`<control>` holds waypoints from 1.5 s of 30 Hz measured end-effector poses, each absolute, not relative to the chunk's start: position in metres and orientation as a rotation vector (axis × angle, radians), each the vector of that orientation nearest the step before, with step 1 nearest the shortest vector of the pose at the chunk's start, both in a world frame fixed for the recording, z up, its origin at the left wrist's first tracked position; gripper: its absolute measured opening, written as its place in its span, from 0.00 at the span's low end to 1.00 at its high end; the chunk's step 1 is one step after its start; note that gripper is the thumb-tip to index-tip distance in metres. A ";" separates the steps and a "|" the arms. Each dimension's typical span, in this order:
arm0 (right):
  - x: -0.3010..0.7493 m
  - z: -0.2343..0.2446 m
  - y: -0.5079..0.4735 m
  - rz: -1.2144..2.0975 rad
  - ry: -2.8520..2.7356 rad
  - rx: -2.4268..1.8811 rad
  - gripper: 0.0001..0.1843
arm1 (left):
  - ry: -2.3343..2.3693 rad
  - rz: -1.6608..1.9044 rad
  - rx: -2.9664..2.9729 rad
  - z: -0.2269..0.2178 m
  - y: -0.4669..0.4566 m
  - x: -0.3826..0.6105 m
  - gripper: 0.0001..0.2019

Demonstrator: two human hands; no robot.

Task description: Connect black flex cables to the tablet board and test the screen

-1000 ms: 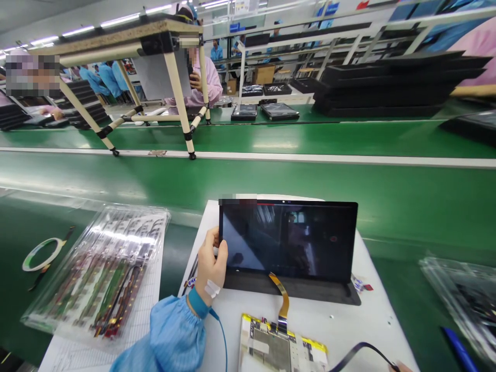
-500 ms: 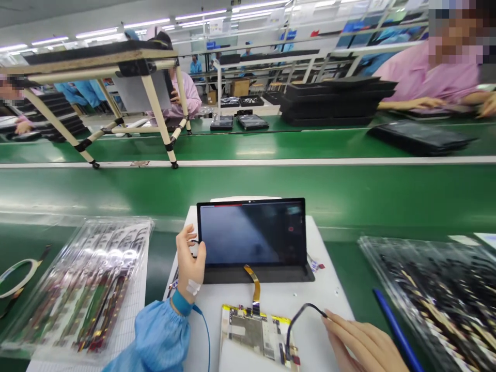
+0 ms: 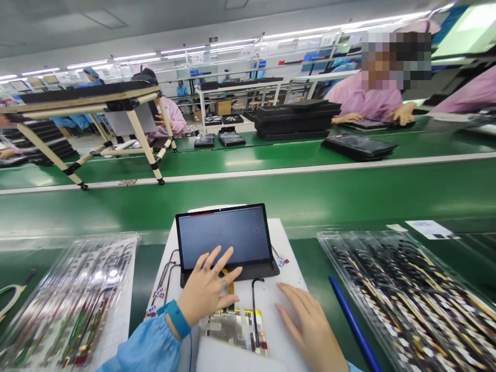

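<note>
1. Left hand (image 3: 207, 289): fingers spread wide, lying open over the lower screen of a black tablet (image 3: 223, 237), gripping nothing.
2. Right hand (image 3: 310, 325): open, empty, on a white sheet (image 3: 290, 274), near a circuit board (image 3: 232, 328).
3. Clear plastic trays (image 3: 406, 294) of components lie on both sides.
4. Beyond, on the green conveyor belt (image 3: 271, 196), a paper label (image 3: 430, 229) is too small to read.

Bright strip-light sheen on tablet screen (image 3: 222, 237)

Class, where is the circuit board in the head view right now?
In the head view, the circuit board lies on the white sheet, just below the tablet, between the left hand and right hand.
</note>
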State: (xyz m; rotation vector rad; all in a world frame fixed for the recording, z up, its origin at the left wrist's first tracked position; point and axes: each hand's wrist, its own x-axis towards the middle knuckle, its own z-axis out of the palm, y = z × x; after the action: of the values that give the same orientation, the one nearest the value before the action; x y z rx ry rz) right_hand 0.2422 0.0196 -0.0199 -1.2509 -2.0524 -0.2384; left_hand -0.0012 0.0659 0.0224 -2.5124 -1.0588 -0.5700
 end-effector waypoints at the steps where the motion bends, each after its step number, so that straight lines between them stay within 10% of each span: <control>1: 0.242 -0.020 0.020 -0.241 -2.045 -1.254 0.16 | -1.054 -0.509 -2.518 0.019 0.068 0.000 0.23; 45: 0.241 -0.014 0.011 -0.055 -1.915 -1.153 0.11 | -0.913 -0.207 -3.089 0.008 -0.022 -0.033 0.32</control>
State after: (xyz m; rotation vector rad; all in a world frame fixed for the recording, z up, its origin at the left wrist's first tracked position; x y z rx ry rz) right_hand 0.2409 0.0107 -0.0136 -1.1530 -1.9146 -0.0555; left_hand -0.0334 -0.0221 0.0078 -3.0885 -0.9133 -0.2074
